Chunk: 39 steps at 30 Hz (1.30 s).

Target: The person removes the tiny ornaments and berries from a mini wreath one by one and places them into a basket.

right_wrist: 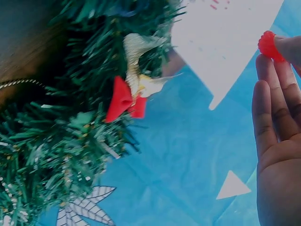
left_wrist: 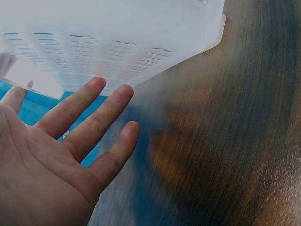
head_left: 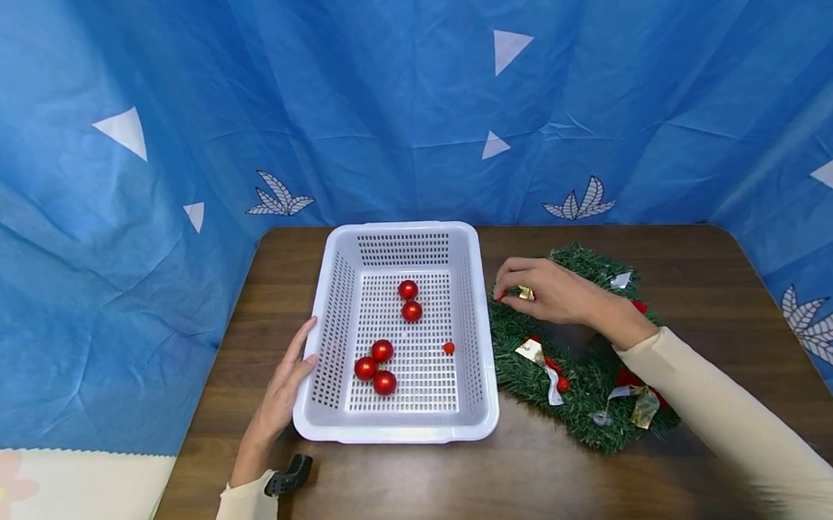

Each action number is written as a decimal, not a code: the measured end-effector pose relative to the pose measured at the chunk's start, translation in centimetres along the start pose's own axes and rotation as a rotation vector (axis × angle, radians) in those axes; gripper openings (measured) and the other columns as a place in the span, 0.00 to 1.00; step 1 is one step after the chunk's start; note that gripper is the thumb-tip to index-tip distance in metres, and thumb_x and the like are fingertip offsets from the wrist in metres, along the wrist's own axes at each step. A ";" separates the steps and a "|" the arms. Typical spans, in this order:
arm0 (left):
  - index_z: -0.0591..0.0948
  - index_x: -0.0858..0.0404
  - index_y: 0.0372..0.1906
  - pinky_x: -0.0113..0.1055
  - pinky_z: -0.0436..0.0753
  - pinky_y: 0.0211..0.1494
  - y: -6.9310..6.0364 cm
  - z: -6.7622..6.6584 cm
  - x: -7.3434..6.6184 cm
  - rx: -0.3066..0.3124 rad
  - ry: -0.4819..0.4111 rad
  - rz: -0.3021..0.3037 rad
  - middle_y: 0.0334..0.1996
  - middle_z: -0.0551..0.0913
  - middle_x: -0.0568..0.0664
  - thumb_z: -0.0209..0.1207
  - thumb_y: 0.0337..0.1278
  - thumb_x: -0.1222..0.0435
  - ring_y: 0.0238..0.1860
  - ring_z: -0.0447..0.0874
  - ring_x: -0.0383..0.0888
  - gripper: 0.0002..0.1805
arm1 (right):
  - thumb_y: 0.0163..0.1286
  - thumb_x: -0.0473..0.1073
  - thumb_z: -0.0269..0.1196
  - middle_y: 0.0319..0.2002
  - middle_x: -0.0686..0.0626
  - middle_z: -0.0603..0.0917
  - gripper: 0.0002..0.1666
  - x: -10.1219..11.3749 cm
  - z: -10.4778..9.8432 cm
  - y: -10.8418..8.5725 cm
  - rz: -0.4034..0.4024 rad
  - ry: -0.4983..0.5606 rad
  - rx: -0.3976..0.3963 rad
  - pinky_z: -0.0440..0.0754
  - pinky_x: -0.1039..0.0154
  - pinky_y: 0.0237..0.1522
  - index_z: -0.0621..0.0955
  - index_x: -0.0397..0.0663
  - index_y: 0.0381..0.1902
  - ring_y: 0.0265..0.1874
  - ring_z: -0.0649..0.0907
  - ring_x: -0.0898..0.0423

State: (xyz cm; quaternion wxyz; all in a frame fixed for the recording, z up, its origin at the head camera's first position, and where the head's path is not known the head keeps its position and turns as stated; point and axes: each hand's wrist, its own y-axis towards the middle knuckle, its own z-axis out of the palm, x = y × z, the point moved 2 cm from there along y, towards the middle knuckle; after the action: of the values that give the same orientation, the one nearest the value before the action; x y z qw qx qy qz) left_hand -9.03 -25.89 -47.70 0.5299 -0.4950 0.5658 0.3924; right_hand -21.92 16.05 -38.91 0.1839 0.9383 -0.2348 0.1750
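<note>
My right hand (head_left: 548,291) pinches a small red, bumpy berry-like ornament (right_wrist: 266,45) between thumb and fingertips, over the left side of a green tinsel wreath (head_left: 588,428). The wreath carries gold and white ribbons and red pieces. Left of it stands a white perforated plastic basket (head_left: 397,432). Several shiny red balls (head_left: 384,383) and one small red berry-like piece (head_left: 449,348) lie on its floor. With fingers extended, my left hand (head_left: 277,397) is at the basket's left outer wall; in the left wrist view its fingers (left_wrist: 101,117) are spread beside that wall.
Both basket and wreath are on a dark wood table (head_left: 429,495). A blue curtain (head_left: 394,96) with white triangles and leaf drawings hangs behind the table and along its sides. A pale flowered cloth (head_left: 54,499) shows at the lower left.
</note>
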 end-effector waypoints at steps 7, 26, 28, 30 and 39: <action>0.45 0.44 0.81 0.59 0.81 0.53 0.0 0.1 0.0 -0.008 0.013 0.000 0.80 0.45 0.62 0.39 0.81 0.59 0.68 0.62 0.74 0.32 | 0.61 0.34 0.72 0.44 0.52 0.82 0.09 1.2 0.1 0.7 -0.047 0.013 -0.014 0.83 0.57 0.44 0.86 0.50 0.38 0.43 0.83 0.57; 0.45 0.45 0.81 0.59 0.83 0.50 0.0 0.0 0.1 0.012 -0.005 0.014 0.79 0.46 0.64 0.38 0.81 0.59 0.66 0.65 0.77 0.32 | 0.64 0.36 0.71 0.46 0.52 0.82 0.06 2.9 1.4 1.4 -0.027 0.039 0.080 0.83 0.57 0.46 0.86 0.48 0.39 0.45 0.82 0.57; 0.45 0.44 0.81 0.61 0.82 0.51 0.1 0.0 0.0 0.008 0.003 0.011 0.80 0.45 0.63 0.38 0.81 0.58 0.67 0.64 0.76 0.32 | 0.65 0.36 0.70 0.46 0.52 0.81 0.05 3.1 1.6 1.4 -0.030 0.037 0.089 0.83 0.58 0.46 0.86 0.48 0.39 0.45 0.82 0.58; 0.45 0.44 0.81 0.62 0.81 0.52 0.1 0.0 0.0 0.005 0.009 0.010 0.80 0.44 0.62 0.38 0.81 0.58 0.68 0.63 0.76 0.32 | 0.65 0.37 0.70 0.46 0.52 0.81 0.05 3.3 1.7 1.5 -0.036 0.033 0.098 0.83 0.58 0.46 0.86 0.49 0.39 0.44 0.82 0.58; 0.45 0.46 0.82 0.58 0.80 0.54 0.0 0.0 0.0 0.006 -0.008 0.020 0.81 0.42 0.59 0.38 0.81 0.59 0.69 0.60 0.73 0.32 | 0.66 0.38 0.70 0.46 0.52 0.82 0.06 4.0 2.4 1.6 -0.058 0.042 0.129 0.84 0.60 0.45 0.85 0.53 0.40 0.44 0.81 0.59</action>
State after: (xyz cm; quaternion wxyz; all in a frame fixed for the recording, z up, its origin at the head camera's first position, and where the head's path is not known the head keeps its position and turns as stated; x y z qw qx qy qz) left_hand -9.03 -25.90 -47.74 0.5298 -0.4862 0.5697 0.3979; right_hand -18.83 12.21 -38.88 0.1331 0.9507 -0.1920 0.2040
